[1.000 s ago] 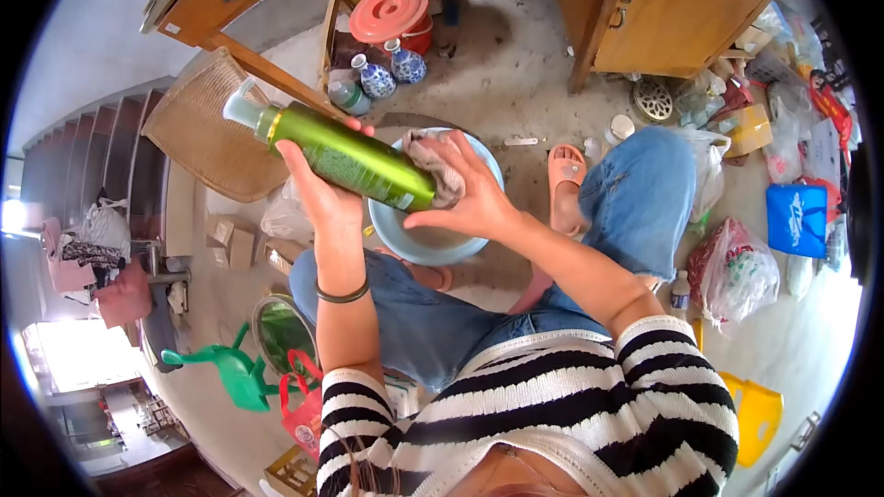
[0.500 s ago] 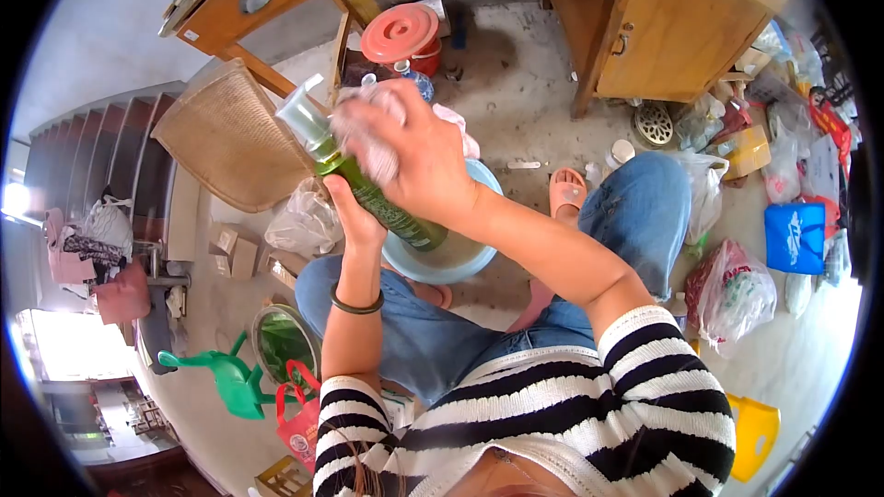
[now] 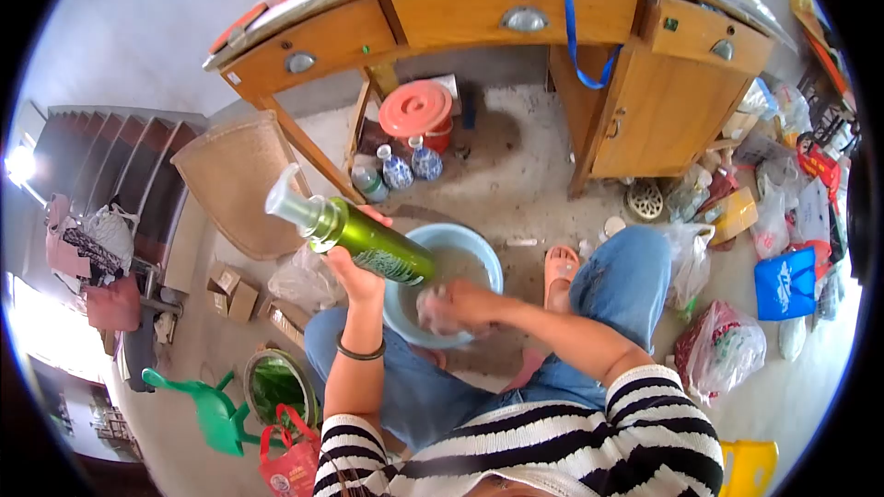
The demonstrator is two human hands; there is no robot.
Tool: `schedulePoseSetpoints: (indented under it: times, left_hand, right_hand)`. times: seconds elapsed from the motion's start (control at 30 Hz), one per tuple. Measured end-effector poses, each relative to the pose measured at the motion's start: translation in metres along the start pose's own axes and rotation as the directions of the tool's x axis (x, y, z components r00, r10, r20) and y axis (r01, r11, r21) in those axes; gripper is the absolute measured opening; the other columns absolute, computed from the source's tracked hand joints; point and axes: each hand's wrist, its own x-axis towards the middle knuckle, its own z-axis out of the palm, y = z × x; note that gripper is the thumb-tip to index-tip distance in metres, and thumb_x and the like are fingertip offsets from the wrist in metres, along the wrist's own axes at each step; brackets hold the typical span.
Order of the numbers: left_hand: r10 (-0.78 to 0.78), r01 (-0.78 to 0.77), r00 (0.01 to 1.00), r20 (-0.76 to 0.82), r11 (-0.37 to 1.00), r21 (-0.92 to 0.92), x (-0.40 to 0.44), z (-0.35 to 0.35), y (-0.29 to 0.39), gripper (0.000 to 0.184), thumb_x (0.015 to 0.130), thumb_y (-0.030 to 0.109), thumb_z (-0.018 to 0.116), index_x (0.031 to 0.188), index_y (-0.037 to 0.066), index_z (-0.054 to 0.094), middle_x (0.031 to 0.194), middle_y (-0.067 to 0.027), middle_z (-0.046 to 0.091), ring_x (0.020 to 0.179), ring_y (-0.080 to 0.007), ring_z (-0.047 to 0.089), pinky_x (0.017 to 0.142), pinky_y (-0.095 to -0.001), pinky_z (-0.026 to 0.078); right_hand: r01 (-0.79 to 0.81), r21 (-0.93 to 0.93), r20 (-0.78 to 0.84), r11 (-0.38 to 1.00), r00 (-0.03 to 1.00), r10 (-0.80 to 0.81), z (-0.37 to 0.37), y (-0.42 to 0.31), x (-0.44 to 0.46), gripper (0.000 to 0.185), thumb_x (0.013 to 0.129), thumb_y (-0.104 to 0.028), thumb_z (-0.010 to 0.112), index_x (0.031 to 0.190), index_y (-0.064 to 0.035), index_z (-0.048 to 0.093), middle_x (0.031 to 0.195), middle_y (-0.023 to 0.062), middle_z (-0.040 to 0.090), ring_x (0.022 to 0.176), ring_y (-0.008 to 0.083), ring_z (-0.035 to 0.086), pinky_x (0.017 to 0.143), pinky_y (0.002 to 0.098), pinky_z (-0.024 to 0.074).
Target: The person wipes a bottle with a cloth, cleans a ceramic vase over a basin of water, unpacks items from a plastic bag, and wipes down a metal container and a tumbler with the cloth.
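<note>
My left hand (image 3: 357, 269) is wrapped round a green pump bottle (image 3: 382, 244) with a clear pump top, tilted so the pump points up and left. Lower and to the right, my right hand (image 3: 465, 306) is blurred by motion over a light blue basin (image 3: 492, 267). Bunched in its fingers is a pale, wet-looking cloth (image 3: 433, 311). Greyish water (image 3: 456, 265) shows in the basin, which stands on the floor between my legs.
A wooden desk (image 3: 442, 23) stands ahead, with a red lidded bucket (image 3: 416, 110) and two blue-and-white vases (image 3: 396, 170) beneath. A wicker chair (image 3: 235, 184) and green plastic chair (image 3: 207, 410) are left. Bags (image 3: 723, 350) crowd the right.
My right hand has moved with the cloth off the bottle, down and right to the basin. The bottle is still in my left hand. The head view has tilted up, showing more of the desk.
</note>
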Motion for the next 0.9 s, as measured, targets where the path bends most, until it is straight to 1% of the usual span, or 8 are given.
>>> schedulePoseSetpoints:
  times: [0.1,0.2,0.37,0.5,0.63,0.67,0.73,0.9]
  left_hand:
    - [0.008,-0.008,1.000,-0.025,1.000,0.011,0.017,0.002,0.017,0.079,0.085,0.074,0.050,0.126,0.007,0.047,0.101,-0.0114,0.057,0.089,-0.0223,0.060,0.081,-0.0387,0.053]
    - [0.104,-0.101,0.994,-0.021,0.987,0.124,0.055,0.008,0.052,0.070,0.091,0.067,0.049,0.124,0.005,0.049,0.095,-0.0124,0.061,0.083,-0.0223,0.063,0.074,-0.0361,0.054]
    - [0.271,-0.222,0.950,-0.158,0.937,0.268,0.171,0.040,0.123,0.063,0.095,0.060,0.049,0.120,0.002,0.052,0.092,-0.0129,0.063,0.077,-0.0219,0.064,0.069,-0.0348,0.055]
    - [0.504,-0.390,0.824,-0.257,0.835,0.388,0.281,0.074,0.154,0.063,0.094,0.057,0.055,0.122,0.000,0.055,0.096,-0.0105,0.062,0.086,-0.0194,0.062,0.074,-0.0341,0.052]
    - [0.563,-0.271,0.773,-0.293,0.710,0.650,0.373,0.098,0.158,0.078,0.076,0.071,0.067,0.104,-0.002,0.065,0.087,-0.0089,0.065,0.082,-0.0164,0.061,0.077,-0.0341,0.051]
    - [0.536,-0.180,0.800,-0.271,0.645,0.743,0.387,0.101,0.155,0.087,0.079,0.072,0.062,0.114,-0.007,0.062,0.108,-0.0148,0.064,0.097,-0.0227,0.062,0.087,-0.0367,0.049]
    - [0.503,-0.010,0.787,-0.359,0.592,0.806,0.382,0.150,0.151,0.096,0.073,0.079,0.060,0.113,-0.008,0.063,0.106,-0.0174,0.065,0.100,-0.0255,0.062,0.090,-0.0378,0.048]
    - [0.539,0.032,0.779,-0.319,0.474,0.880,0.470,0.096,0.093,0.100,0.067,0.087,0.055,0.106,-0.005,0.066,0.097,-0.0180,0.069,0.095,-0.0316,0.066,0.088,-0.0427,0.049]
  right_hand:
    - [-0.028,-0.234,-0.076,0.972,0.997,0.011,-0.011,-0.017,-0.014,0.047,0.097,-0.049,0.044,0.102,-0.0109,0.070,0.093,0.0172,0.070,0.084,0.0323,0.067,0.080,0.0411,0.0506]
    - [0.087,-0.028,-0.091,0.996,0.992,-0.089,-0.066,-0.066,-0.044,0.045,0.095,-0.050,0.047,0.105,-0.0139,0.071,0.095,0.0154,0.071,0.084,0.0316,0.067,0.082,0.0403,0.0509]
    - [-0.132,-0.017,-0.014,0.991,0.991,0.131,-0.109,-0.090,-0.061,0.041,0.097,-0.043,0.052,0.114,-0.0098,0.068,0.100,0.0078,0.071,0.089,0.0211,0.065,0.082,0.0335,0.0504]
    - [0.064,0.032,0.006,0.997,0.998,-0.064,-0.116,-0.052,-0.047,0.042,0.097,-0.046,0.049,0.114,-0.0138,0.069,0.126,0.0104,0.063,0.109,0.0209,0.062,0.091,0.0327,0.0474]
    - [0.105,-0.007,-0.070,0.994,0.992,-0.105,-0.113,-0.044,-0.042,0.040,0.096,-0.042,0.054,0.125,-0.0156,0.063,0.120,0.0090,0.064,0.107,0.0226,0.063,0.093,0.0334,0.0478]
    - [0.117,-0.009,-0.080,0.993,0.990,-0.118,-0.115,-0.048,-0.043,0.038,0.096,-0.039,0.056,0.125,-0.0162,0.064,0.114,0.0086,0.064,0.105,0.0234,0.064,0.092,0.0335,0.0484]
    - [0.152,0.026,-0.062,0.988,0.987,-0.150,-0.118,-0.051,-0.041,0.037,0.097,-0.038,0.056,0.125,-0.0156,0.063,0.115,0.0092,0.064,0.104,0.0236,0.064,0.091,0.0332,0.0488]
    - [0.245,0.040,-0.112,0.969,0.964,-0.240,-0.131,-0.050,-0.041,0.034,0.096,-0.033,0.058,0.124,-0.0138,0.063,0.115,0.0112,0.064,0.102,0.0273,0.065,0.087,0.0335,0.0499]
